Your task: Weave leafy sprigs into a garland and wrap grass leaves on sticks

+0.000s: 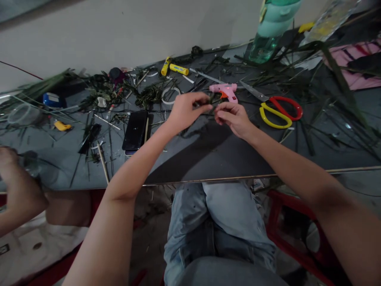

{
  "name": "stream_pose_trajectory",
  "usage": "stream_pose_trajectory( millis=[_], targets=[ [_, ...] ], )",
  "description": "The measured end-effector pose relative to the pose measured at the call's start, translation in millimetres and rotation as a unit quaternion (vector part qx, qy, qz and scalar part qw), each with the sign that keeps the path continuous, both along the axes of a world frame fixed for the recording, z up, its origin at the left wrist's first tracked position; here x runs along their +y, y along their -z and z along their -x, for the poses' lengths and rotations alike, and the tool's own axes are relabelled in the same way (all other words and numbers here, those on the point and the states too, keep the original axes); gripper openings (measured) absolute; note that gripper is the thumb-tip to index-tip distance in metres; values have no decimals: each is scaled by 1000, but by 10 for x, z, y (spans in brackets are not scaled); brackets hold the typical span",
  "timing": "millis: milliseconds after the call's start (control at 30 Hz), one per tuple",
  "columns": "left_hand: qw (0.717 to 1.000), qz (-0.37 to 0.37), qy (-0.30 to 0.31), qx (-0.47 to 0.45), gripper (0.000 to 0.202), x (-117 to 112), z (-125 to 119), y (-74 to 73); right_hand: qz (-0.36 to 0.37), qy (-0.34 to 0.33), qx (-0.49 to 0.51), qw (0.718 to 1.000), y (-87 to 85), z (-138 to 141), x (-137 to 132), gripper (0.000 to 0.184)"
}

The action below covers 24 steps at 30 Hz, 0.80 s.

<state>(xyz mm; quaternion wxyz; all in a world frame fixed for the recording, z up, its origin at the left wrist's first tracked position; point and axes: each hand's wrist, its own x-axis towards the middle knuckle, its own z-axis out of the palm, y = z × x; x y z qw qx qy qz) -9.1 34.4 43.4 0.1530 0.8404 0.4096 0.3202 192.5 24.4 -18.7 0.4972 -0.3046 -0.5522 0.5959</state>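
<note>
My left hand (186, 109) and my right hand (232, 117) meet over the dark table (208, 159), fingers pinched together on a small dark green leaf piece (208, 104) held between them. What exactly the piece is stays hard to make out. A pink glue gun (225, 91) lies just behind my hands. Scissors with red and yellow handles (279, 111) lie to the right of my right hand.
A black phone (135, 130) lies left of my hands. Green leaf strips and stems litter the table. Yellow tubes (178, 69), a roll of tape (170, 95) and a green bottle (272, 29) stand farther back. Another person's hand (8, 159) is at the left edge.
</note>
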Motion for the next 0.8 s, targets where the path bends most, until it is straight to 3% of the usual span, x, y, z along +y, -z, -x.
stream_pose_trajectory(
  millis=[100,167,267,400,467,567,633,700,733,800],
  targets=[
    [997,-81,9,16,20,2,47,-224,-40,57,-49,996,66,-31,56,54],
    [994,-94,36,46,26,-49,64,-260,-98,99,-98,985,80,-55,49,64],
    [990,-82,85,75,30,-153,36,-78,-210,158,-207,943,43,-90,-22,72],
    [985,-107,129,48,30,-251,-44,253,-398,155,-321,846,35,-107,-82,37],
    [982,-128,130,44,28,-371,-45,276,-453,150,-327,815,78,-103,-60,39],
    [982,-158,93,47,26,-856,24,206,-448,204,-337,803,126,-112,-2,39],
    [972,-185,139,51,31,-1389,76,264,-419,240,-350,803,113,-129,27,33],
    [955,-156,221,120,28,-1961,103,491,-389,250,-373,805,72,-145,38,30],
    [956,-99,212,178,27,-2212,106,654,-380,246,-384,805,49,-150,38,30],
    [949,52,111,291,27,-2572,101,1001,-380,244,-392,802,13,-156,34,33]
  ],
)
